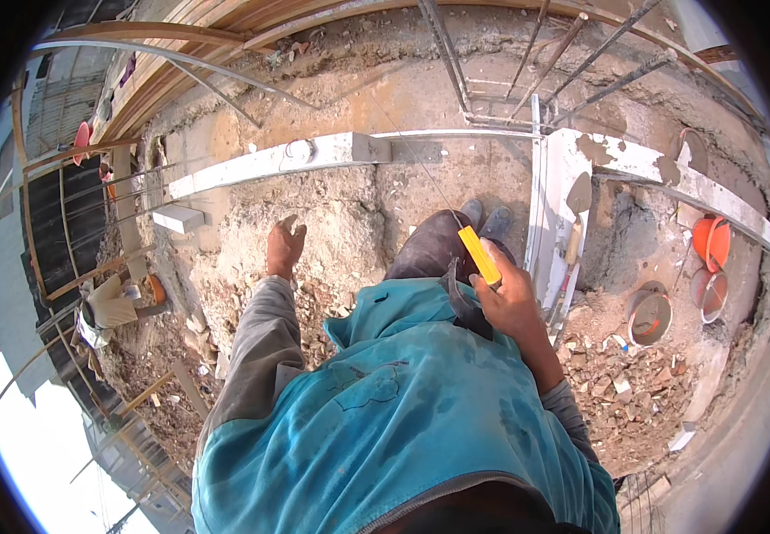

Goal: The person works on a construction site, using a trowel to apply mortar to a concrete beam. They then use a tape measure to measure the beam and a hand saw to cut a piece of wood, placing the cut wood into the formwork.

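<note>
My right hand is closed around a slim yellow block-shaped tool in front of my right thigh. From the tool's far end a thin line runs up and to the left; I cannot tell where it ends. Beside that hand, a dark curved piece lies against my blue shirt; its kind is unclear. Out to the left, my left hand hovers over rough broken ground, empty, its fingers loosely bent and apart. Ahead of it stretches a low wall of white blocks.
A trowel rests on the white wall corner at the right. Buckets and an orange hard hat are farther right. Steel bars stick up ahead. Rubble covers the ground. A person bends at far left.
</note>
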Motion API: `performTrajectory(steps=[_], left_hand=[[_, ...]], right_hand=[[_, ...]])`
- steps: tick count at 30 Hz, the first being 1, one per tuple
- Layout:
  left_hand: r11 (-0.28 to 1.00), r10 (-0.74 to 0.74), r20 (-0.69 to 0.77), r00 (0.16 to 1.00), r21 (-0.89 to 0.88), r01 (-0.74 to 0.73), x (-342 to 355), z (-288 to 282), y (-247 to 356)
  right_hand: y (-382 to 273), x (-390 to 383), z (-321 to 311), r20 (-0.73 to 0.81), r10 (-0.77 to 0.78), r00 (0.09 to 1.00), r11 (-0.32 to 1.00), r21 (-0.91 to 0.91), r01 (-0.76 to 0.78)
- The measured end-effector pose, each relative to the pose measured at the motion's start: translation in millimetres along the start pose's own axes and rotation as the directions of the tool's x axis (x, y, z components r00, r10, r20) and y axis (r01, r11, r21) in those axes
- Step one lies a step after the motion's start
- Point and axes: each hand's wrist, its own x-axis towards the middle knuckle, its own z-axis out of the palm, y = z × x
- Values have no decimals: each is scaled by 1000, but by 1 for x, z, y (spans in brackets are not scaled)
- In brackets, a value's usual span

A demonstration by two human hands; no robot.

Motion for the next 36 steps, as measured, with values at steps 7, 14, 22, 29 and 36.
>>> performTrajectory(steps=[7,14,22,29,36], left_hand=[[996,40,125,991,80,-50,48,47,5],[978,209,-21,978,-17,-209,179,141,-25],[863,499,-140,855,174,-474,302,255,-57],[896,445,-93,891,42,-443,308,270,-58],[883,469,-139,872,80,-462,309,272,-66]], right_hand=[[18,43,70,25,193,981,979,62,-194],[80,100,199,-122,333,935,943,65,-327],[106,147,327,-149,453,879,890,7,-457],[150,181,370,-171,473,864,880,125,-458],[164,187,374,-207,383,900,922,150,-358]])
